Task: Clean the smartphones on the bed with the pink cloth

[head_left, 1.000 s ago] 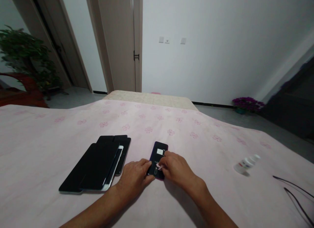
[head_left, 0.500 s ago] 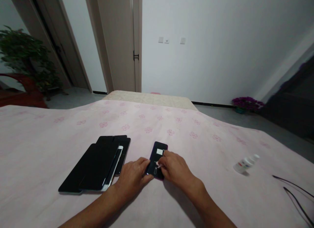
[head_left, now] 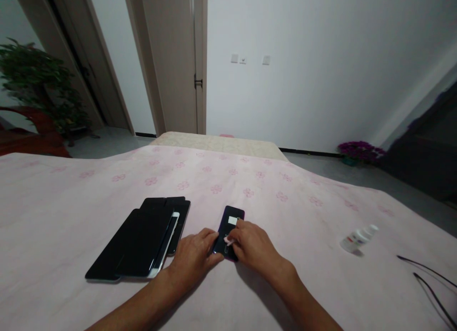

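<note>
A dark smartphone (head_left: 232, 213) lies flat on the pink cloth in front of me, with a white label and an oblong lens area facing up. My left hand (head_left: 196, 250) grips its left side near the close end, thumb at the bottom edge and fingers along the side. In my right hand (head_left: 252, 243), bent fingers pinch a small white piece (head_left: 229, 242) that looks like a wad or swab; its exact kind is unclear. That piece touches the phone's surface by the oblong area. My right fingers partly cover the phone's right side.
Left of my hands, several black tablets and phones (head_left: 139, 240) are piled, with a white-edged phone (head_left: 167, 245) among them. A small white bottle (head_left: 359, 238) stands tilted-looking on the right. Black cables (head_left: 428, 266) lie at the right edge of the flowered tablecloth (head_left: 285, 217).
My right fingers and the white piece have shifted slightly left over the phone. The left hand and the phone have stayed in place.
</note>
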The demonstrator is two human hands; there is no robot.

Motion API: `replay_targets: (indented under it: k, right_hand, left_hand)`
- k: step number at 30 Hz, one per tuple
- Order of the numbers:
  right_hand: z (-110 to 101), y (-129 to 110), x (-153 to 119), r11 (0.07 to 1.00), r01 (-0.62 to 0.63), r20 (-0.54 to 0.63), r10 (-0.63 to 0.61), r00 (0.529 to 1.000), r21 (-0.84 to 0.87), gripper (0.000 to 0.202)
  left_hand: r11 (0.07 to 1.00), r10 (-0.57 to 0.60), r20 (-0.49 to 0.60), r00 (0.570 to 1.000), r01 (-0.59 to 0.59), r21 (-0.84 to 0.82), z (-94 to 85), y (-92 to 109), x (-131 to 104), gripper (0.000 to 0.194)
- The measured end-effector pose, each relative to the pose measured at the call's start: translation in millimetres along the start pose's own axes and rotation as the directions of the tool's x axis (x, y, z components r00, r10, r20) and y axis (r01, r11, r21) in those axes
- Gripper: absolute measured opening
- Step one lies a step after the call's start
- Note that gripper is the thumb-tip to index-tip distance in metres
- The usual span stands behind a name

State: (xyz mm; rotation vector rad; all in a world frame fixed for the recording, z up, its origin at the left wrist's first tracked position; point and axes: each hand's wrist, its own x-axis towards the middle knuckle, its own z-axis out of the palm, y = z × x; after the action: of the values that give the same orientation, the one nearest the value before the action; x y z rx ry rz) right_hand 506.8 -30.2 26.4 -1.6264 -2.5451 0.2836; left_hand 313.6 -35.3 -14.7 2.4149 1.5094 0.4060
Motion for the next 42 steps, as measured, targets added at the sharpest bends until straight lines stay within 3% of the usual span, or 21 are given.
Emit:
replay_targets:
  k: [5,11,19,24,32,39,42]
  right_hand:
    - [10.6,-4.2,4.2,0.998,0.041,-0.056,-0.039,0.998,0.046,0.022]
    - [1.5,-2.3,-0.2,0.978,0.144,0.047,-0.153,0.987,0.149,0.023]
    - [-3.2,-4.9,-1.4,0.998,-0.031,0.000,0.031,1.000,-0.054,0.020]
    - [-7.7,-7.7,-6.9,0.999,0.029,0.086,-0.028,0.996,-0.015,0.014]
    - [-6.9,-5.2,-0.8,0.990,-0.089,0.005,0.090,0.996,-0.106,0.020]
    - [-10.4,-9.9,-7.6,0.999,0.018,0.089,-0.014,0.996,-0.043,0.016]
    - [-12.0,-8.8,-6.3,0.996,-0.029,0.064,0.034,0.997,-0.080,0.018]
  left_hand:
    - [1.000,-0.007,-0.010,1.000,0.007,0.005,0.7,0.2,0.5,0.031]
    - [1.000,-0.016,0.000,1.000,0.016,-0.016,-1.2,0.9,0.9,0.028]
    - [1.000,-0.012,-0.012,1.000,0.012,0.006,0.7,1.9,-0.1,0.032]
    - [1.000,-0.006,-0.018,1.000,0.006,0.010,-0.4,3.0,-0.2,0.030]
    - [0.999,0.014,-0.037,0.999,-0.013,0.029,1.8,2.6,-1.7,0.030]
    - [0.999,0.014,-0.043,0.999,-0.012,0.030,2.4,1.8,-0.8,0.030]
    - [0.999,0.013,-0.039,0.999,-0.012,0.035,4.1,1.7,-0.4,0.030]
